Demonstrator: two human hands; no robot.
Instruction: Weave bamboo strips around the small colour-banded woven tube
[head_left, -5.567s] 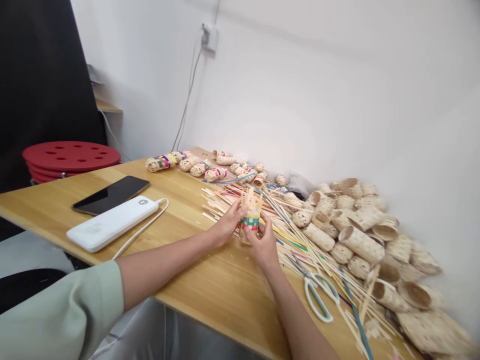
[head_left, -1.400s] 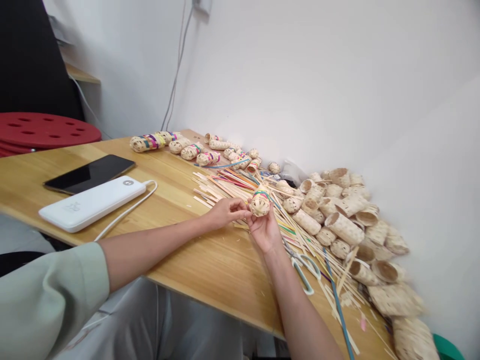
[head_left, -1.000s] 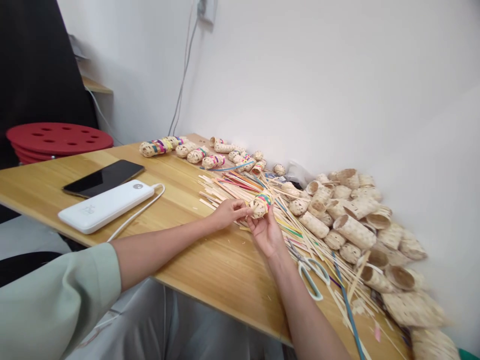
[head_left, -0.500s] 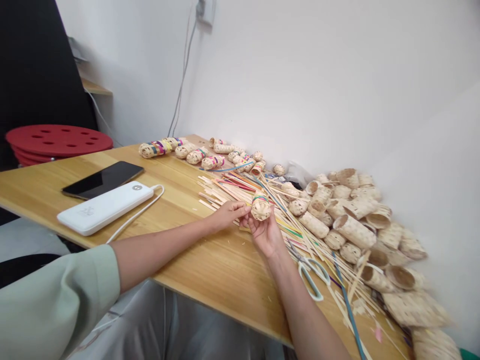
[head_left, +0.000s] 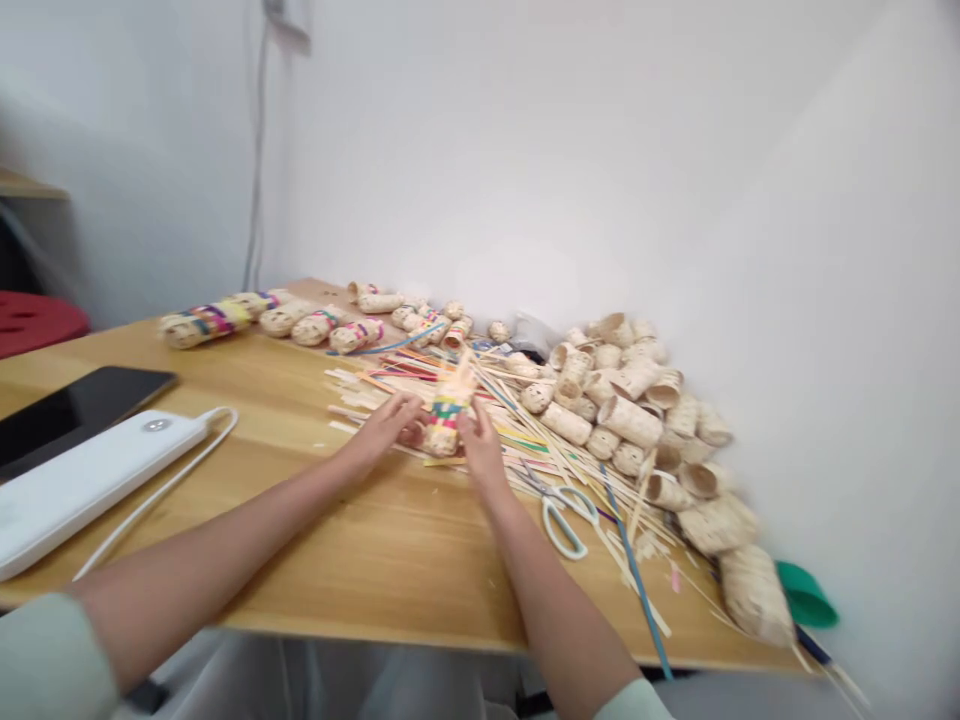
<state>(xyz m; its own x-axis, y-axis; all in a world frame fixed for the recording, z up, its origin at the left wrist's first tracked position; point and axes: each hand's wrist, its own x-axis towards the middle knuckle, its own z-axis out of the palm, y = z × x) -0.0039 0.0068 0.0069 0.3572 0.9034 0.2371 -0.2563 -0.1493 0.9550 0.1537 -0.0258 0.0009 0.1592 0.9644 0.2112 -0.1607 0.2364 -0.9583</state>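
A small woven bamboo tube with pink, green, blue and yellow bands stands nearly upright between my hands, loose pale strip ends at its blurred top. My right hand grips it from the right, thumb along its side. From the left, my left hand has its fingers curled in against the tube's edge. Beneath and behind it lie many flat bamboo strips, some coloured. Scissors with white and pale green handles rest to the right of my right hand.
Plain woven tubes are heaped on the right against the wall. Banded woven pieces lie at the back left. A white power bank with a cable and a black phone are at left. A blue strip crosses the front edge.
My view has swung to the right. The tube has turned from its round woven end facing me to its banded side showing, with the strip ends up. My right hand has moved to its side.
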